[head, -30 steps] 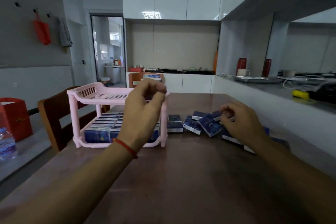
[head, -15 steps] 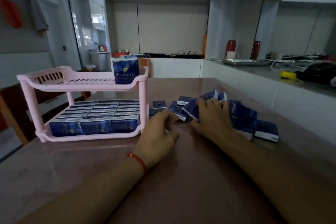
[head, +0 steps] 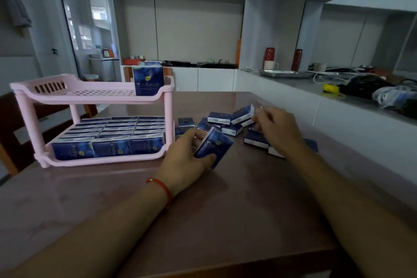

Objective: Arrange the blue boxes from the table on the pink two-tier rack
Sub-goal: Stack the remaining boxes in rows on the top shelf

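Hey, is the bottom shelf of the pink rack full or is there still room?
Full, as far as shows: the bottom shelf holds three columns of blue boxes packed front to back, with no gap visible.

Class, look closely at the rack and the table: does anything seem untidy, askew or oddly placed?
Yes. The loose blue boxes lie jumbled at odd angles beside the pink rack, unlike the neat rows on its lower tier. One lone box stands upright on the upper tier. Nothing looks damaged.
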`<state>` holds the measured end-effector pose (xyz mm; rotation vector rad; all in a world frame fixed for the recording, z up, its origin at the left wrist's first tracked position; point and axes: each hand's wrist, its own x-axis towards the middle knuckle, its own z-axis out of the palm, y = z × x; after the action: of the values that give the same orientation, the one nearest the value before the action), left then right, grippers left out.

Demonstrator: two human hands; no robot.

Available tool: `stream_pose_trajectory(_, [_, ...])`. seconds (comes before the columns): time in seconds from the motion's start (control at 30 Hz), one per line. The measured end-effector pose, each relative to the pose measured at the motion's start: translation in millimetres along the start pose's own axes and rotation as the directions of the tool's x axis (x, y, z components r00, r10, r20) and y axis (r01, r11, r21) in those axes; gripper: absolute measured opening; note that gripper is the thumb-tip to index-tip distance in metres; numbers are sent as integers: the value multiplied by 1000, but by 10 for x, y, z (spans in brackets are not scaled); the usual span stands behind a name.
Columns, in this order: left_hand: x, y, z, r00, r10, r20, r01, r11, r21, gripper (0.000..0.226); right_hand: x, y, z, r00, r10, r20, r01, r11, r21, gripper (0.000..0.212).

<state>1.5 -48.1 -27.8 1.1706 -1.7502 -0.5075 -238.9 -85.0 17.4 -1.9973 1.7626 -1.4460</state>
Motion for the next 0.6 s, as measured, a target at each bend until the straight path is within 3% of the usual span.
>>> stream_pose_trajectory(0.07, [-3,-33,-14,998,-59,8,59,996,-73,38,-36,198,-236,999,-11,-35,-4,915,-404,28])
stream_pose_trajectory(0.13, [-6,-29,-17,997,-78,5,78,991,-110,34,-168,322,-389,990,97,102,-1,731,-683,27])
stream_pose_trajectory(0.17, [-3,-17,-18,997,-75,1,74,991,-113,31,-261,344,-435,970,153,188,43,657,-753,31])
stream_pose_trajectory(0.23, [-1,0,-16,998,-68,5,68,991,-115,27,-430,354,-494,943,157,295,138,622,-771,41])
stream_pose_trajectory(0.33, [-23,12,-29,997,-72,9,73,989,-132,27,-603,300,-564,941,0,339,249,679,-691,45])
stream_pose_trajectory(0.4, [-48,24,-42,998,-63,4,63,985,-159,29,-715,230,-583,930,-83,359,279,795,-539,40])
stream_pose_trajectory(0.5, [-95,72,-62,1000,-28,14,30,982,-188,37,-849,47,-618,954,-63,293,110,983,-146,28])
stream_pose_trajectory(0.6, [-112,97,-50,998,-21,56,35,965,-261,43,-901,-171,-660,945,82,316,-172,948,266,19])
